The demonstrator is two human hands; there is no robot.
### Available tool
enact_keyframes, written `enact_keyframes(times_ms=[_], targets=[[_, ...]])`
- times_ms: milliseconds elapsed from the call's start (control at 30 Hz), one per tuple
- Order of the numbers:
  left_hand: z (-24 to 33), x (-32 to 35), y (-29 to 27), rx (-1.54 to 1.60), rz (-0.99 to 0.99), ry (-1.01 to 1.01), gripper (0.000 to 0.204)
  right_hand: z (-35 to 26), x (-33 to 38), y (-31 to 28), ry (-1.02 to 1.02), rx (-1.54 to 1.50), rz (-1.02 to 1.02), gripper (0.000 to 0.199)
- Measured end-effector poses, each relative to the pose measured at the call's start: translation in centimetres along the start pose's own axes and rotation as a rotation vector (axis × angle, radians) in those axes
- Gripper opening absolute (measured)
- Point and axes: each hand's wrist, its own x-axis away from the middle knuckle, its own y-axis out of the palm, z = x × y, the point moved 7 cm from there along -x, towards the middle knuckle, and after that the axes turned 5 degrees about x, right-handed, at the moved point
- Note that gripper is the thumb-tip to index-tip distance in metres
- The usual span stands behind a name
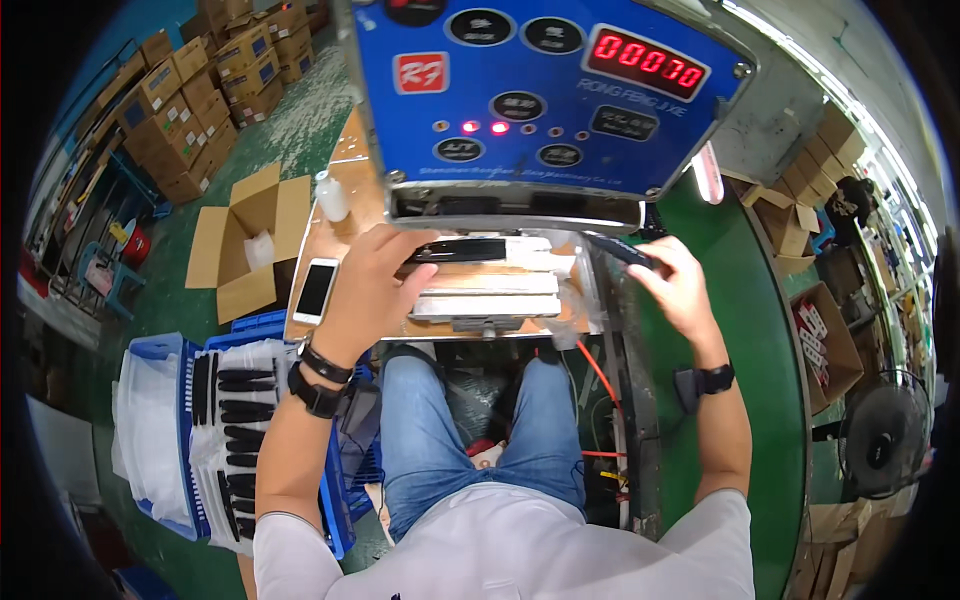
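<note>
My left hand (375, 285) reaches in over the worktable. Its thumb and fingers close on the left end of a long glossy black piece (470, 250), which lies along the metal fixture (485, 305) under the blue machine. My right hand (682, 285), at the table's right side, pinches the near end of a slim black piece (620, 247) that slants up and left beneath the machine. The exact kind of these pieces cannot be made out.
A blue control box (540, 110) with a red display overhangs the fixture. A phone (315, 290) and a white bottle (331, 196) stand left. Beyond is an open carton (250, 245). Blue crates (185, 430) at lower left hold several black pieces. A fan (880, 445) stands right.
</note>
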Motion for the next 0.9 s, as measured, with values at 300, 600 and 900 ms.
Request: enact_keyframes(times_ms=[300, 600, 900], targets=[[2.8, 0.2, 2.2, -0.227, -0.199, 0.079, 0.053, 26.8, 11.4, -8.4, 0.773, 0.403, 0.188, 0.034], [-15.6, 35.4, -18.6, -0.580, 0.244, -0.785, 0.045, 32.6, 3.7, -1.2, 0.778, 0.672, 0.149, 0.028], [-14.5, 66.3, -25.9, -0.960, 0.119, -1.432, 0.037, 31.8, -1.9, 3.1, 0.754, 0.642, 0.111, 0.038]])
